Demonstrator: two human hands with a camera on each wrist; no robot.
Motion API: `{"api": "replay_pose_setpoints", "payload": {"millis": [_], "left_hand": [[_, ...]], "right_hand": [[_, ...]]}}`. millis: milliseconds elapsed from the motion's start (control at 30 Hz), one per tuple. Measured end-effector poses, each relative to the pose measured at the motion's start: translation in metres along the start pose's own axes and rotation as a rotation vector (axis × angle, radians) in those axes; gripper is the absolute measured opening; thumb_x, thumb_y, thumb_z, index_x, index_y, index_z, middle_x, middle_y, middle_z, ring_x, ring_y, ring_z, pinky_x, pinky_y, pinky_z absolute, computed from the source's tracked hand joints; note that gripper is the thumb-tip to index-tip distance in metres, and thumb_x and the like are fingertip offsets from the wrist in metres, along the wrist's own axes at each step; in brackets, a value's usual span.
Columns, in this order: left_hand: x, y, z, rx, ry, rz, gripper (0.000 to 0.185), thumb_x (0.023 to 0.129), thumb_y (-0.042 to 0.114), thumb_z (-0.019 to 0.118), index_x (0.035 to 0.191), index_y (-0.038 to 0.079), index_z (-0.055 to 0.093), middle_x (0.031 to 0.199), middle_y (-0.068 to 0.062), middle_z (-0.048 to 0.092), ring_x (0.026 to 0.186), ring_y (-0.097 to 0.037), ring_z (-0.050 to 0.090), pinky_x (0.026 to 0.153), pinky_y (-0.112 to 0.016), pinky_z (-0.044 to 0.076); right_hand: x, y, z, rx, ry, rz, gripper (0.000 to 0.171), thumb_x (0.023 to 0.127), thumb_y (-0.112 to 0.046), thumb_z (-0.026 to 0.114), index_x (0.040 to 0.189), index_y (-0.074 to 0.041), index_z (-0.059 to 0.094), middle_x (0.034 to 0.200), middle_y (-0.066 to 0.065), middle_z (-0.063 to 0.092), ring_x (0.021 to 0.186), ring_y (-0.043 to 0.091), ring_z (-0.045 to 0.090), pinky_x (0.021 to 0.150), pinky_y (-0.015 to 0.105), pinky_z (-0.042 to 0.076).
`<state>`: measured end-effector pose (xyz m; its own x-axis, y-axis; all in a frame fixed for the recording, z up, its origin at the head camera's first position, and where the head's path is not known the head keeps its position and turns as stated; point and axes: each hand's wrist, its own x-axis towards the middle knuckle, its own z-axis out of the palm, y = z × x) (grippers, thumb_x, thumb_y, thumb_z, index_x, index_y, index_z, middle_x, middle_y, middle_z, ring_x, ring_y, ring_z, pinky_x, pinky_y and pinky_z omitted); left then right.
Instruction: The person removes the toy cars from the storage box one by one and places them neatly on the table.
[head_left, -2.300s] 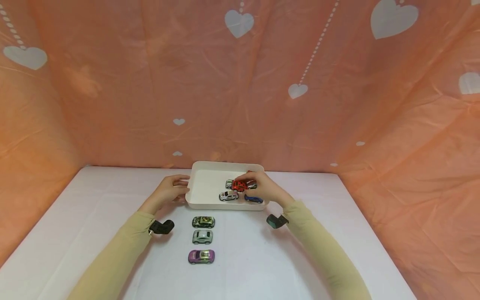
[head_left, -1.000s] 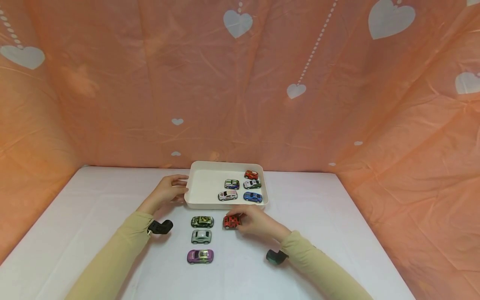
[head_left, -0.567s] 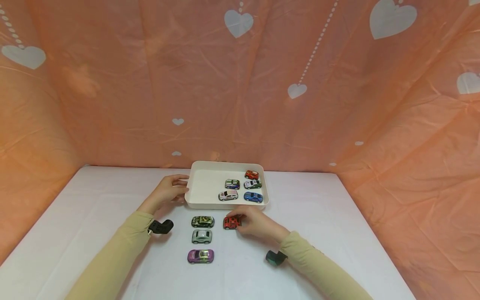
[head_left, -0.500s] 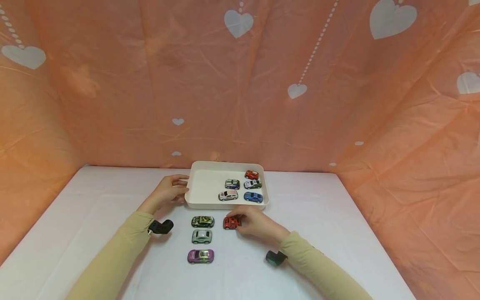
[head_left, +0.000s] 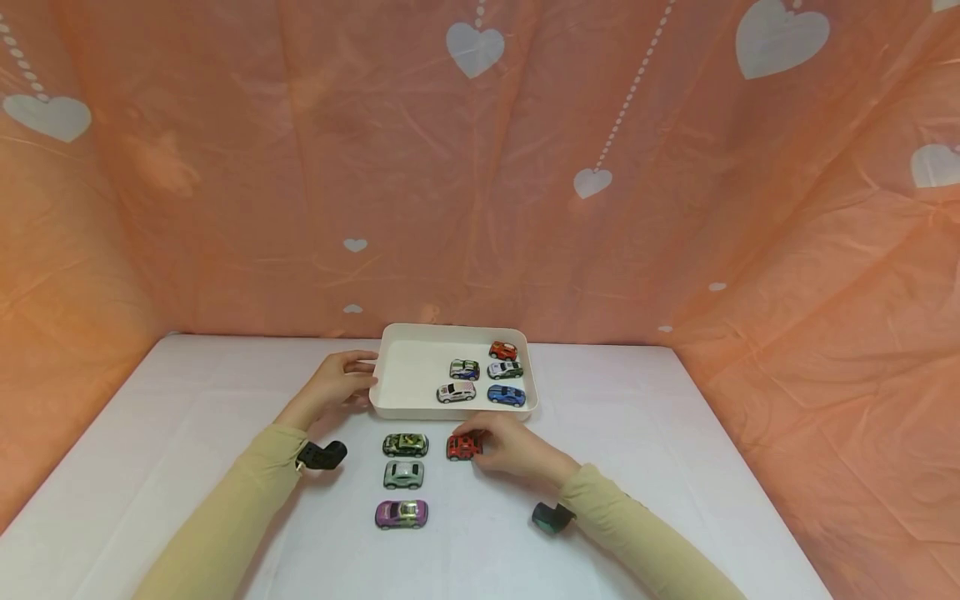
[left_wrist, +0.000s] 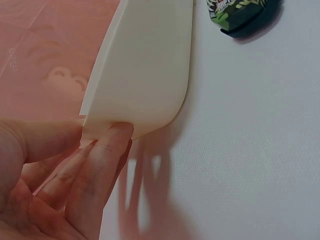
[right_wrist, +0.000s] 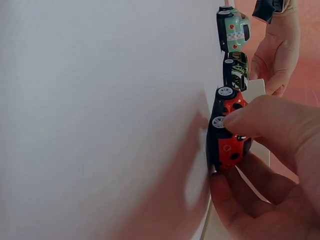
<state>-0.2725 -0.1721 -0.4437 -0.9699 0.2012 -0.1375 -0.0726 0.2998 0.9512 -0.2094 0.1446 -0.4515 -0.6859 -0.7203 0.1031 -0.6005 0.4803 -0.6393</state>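
Observation:
My right hand [head_left: 517, 447] pinches a red toy car [head_left: 463, 447] with black spots, on the white tabletop just in front of the tray. In the right wrist view the thumb lies against the wheel side of the car [right_wrist: 232, 147], the fingers on its opposite side. The left hand [head_left: 333, 387] touches the left end of a shallow white tray [head_left: 408, 412]; in the left wrist view its fairly straight fingers meet the wall and rim. A green camouflage-patterned toy car [head_left: 406, 445] stands left of the red one, followed nearer me by a pale green car [head_left: 403, 475] and a purple car [head_left: 402, 514].
Inside the tray's right half are several toy cars: an orange-red one [head_left: 503, 351], a white-and-green one [head_left: 506, 370], a blue one [head_left: 506, 395], a white one [head_left: 456, 392] and a white-blue striped one [head_left: 464, 369]. Orange cloth [head_left: 480, 208] with white hearts hangs behind and at both sides.
The right hand has brought the red car out of the tray to the tabletop beside the camouflage car; over the last second it stays there. The left hand keeps its place at the tray.

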Motion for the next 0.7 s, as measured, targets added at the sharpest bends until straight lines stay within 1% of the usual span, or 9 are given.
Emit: {"api": "replay_pose_setpoints", "payload": {"millis": [133,233,400,600,700], "left_hand": [[0.000,0.000,0.001,0.002,0.001,0.004,0.051,0.091,0.001,0.060,0.138,-0.006,0.042,0.128,-0.030,0.052,0.087,-0.021,0.065,0.066,-0.033,0.057],[-0.001,0.000,0.001,-0.009,-0.001,0.005,0.051,0.091,0.001,0.060,0.138,-0.007,0.042,0.128,-0.031,0.051,0.085,-0.021,0.065,0.066,-0.033,0.057],[-0.002,0.001,0.002,-0.011,-0.001,-0.001,0.050,0.091,0.000,0.059,0.138,-0.007,0.041,0.128,-0.031,0.051,0.085,-0.022,0.065,0.066,-0.033,0.057],[-0.005,0.004,0.002,-0.006,-0.001,-0.008,0.051,0.092,0.001,0.059,0.139,-0.007,0.041,0.128,-0.031,0.051,0.082,-0.022,0.066,0.066,-0.033,0.057],[-0.005,0.005,0.001,-0.003,-0.001,-0.004,0.051,0.092,0.001,0.059,0.139,-0.007,0.040,0.128,-0.031,0.051,0.083,-0.023,0.066,0.066,-0.034,0.057]], "right_hand": [[-0.002,0.000,-0.001,0.011,0.003,0.016,0.046,0.076,0.004,0.070,0.120,-0.007,0.064,0.120,0.000,0.062,0.109,0.011,0.055,0.098,0.027,0.042],[-0.003,-0.002,-0.004,0.009,0.018,0.013,0.045,0.077,0.004,0.070,0.120,-0.006,0.063,0.118,0.003,0.063,0.104,0.011,0.057,0.093,0.027,0.046],[-0.005,-0.008,-0.012,0.011,0.046,-0.029,0.044,0.078,0.005,0.070,0.121,-0.004,0.062,0.114,0.008,0.065,0.103,0.019,0.060,0.090,0.030,0.049],[-0.003,-0.013,-0.024,0.021,0.075,-0.088,0.042,0.078,0.007,0.067,0.119,0.001,0.063,0.116,0.011,0.065,0.104,0.027,0.059,0.091,0.033,0.049],[0.000,-0.015,-0.031,0.023,0.092,-0.096,0.040,0.078,0.007,0.068,0.118,0.003,0.062,0.115,0.014,0.065,0.103,0.030,0.059,0.091,0.037,0.049]]}}
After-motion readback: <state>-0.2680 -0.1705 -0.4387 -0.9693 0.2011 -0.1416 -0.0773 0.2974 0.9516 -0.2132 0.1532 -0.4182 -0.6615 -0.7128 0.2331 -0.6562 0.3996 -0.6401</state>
